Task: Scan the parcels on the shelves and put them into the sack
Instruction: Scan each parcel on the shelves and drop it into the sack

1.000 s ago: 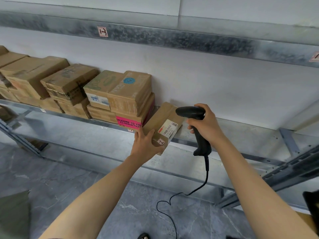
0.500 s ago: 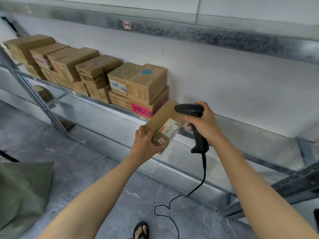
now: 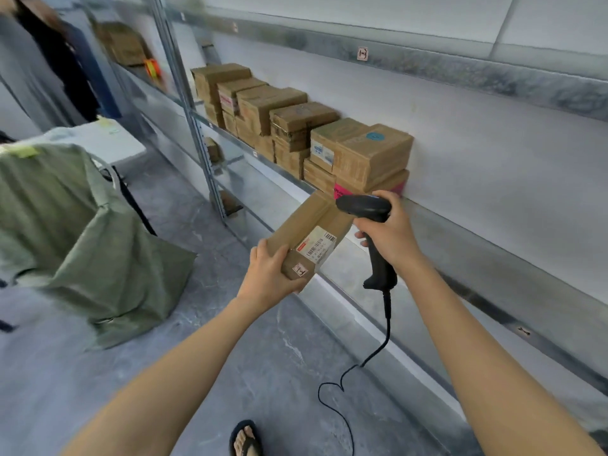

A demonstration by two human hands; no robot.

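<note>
Sack stands on the floor at your far left, well apart from the parcel. Your left hand grips that parcel by its near end, label up, just off the shelf edge. Your right hand wraps round the scanner, its head close above the label. Scanning looks to be the step in hand; next, swing the parcel left into the sack.

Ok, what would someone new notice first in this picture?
Mid-frame, the left hand grips a small cardboard parcel while the right hand holds a black corded scanner just above it. Stacked brown boxes line the shelf behind; a green sack stands at left.
</note>
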